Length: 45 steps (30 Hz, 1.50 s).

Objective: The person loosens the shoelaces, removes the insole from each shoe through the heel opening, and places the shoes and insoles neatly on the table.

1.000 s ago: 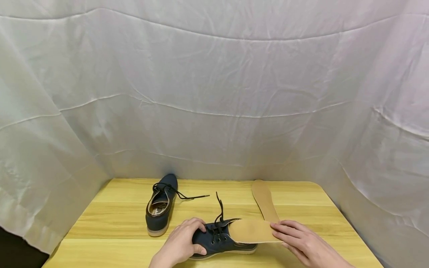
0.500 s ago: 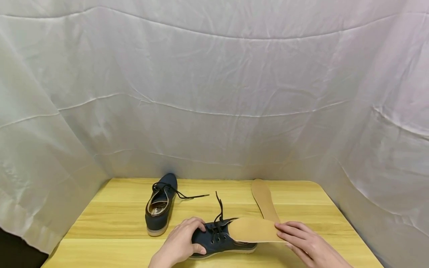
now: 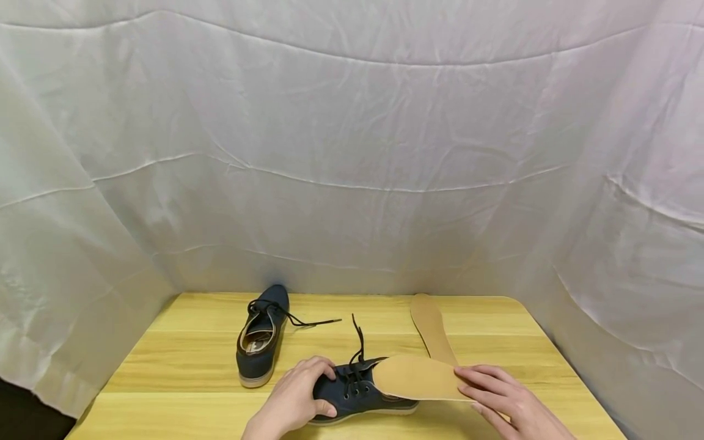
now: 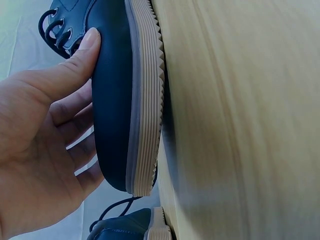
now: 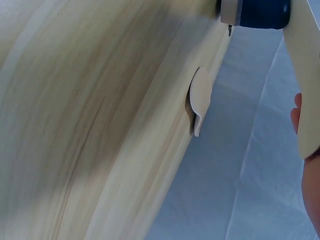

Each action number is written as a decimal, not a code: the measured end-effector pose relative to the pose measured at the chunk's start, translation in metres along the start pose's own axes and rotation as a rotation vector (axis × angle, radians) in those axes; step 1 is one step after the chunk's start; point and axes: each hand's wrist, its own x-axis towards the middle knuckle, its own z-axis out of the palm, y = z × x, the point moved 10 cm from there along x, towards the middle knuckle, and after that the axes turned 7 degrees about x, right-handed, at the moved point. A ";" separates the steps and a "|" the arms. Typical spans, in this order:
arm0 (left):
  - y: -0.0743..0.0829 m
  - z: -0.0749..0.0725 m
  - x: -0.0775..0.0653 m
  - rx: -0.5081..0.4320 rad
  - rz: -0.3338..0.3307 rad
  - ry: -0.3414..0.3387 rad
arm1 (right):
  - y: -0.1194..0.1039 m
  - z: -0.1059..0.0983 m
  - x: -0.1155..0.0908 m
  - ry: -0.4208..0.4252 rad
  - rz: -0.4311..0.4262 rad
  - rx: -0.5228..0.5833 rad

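A navy lace-up shoe (image 3: 368, 403) lies sideways at the front of the table, its toe to the left. Curled round that toe is my left hand (image 3: 294, 394), with the thumb on the near side; the left wrist view shows the thumb close to the laces (image 4: 57, 35). My right hand (image 3: 497, 397) pinches one end of a tan insole (image 3: 415, 377). The insole's other end overlaps the shoe's opening, just behind the laces. In the right wrist view the insole (image 5: 306, 75) runs along the right edge, with only part of the hand (image 5: 311, 192) showing.
A second navy shoe (image 3: 255, 365) stands back left, toe away, one lace trailing right across the wooden table (image 3: 181, 360). Another tan insole (image 3: 431, 327) lies behind the right hand, its near end hidden. Pale curtains (image 3: 352, 153) surround the table's back and sides.
My right hand has shifted slightly to the right along the insole, so more of the insole shows. The left hand and the shoe have stayed in place.
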 end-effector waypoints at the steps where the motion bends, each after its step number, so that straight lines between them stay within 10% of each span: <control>1: 0.000 0.000 0.000 0.002 0.000 0.000 | 0.000 -0.001 0.000 0.007 -0.003 0.004; 26: 0.000 0.000 0.000 0.003 -0.002 -0.001 | 0.004 -0.021 -0.017 0.203 0.010 -0.027; 45: 0.000 0.000 0.000 0.013 -0.003 -0.002 | 0.048 -0.024 -0.037 0.329 0.196 -0.219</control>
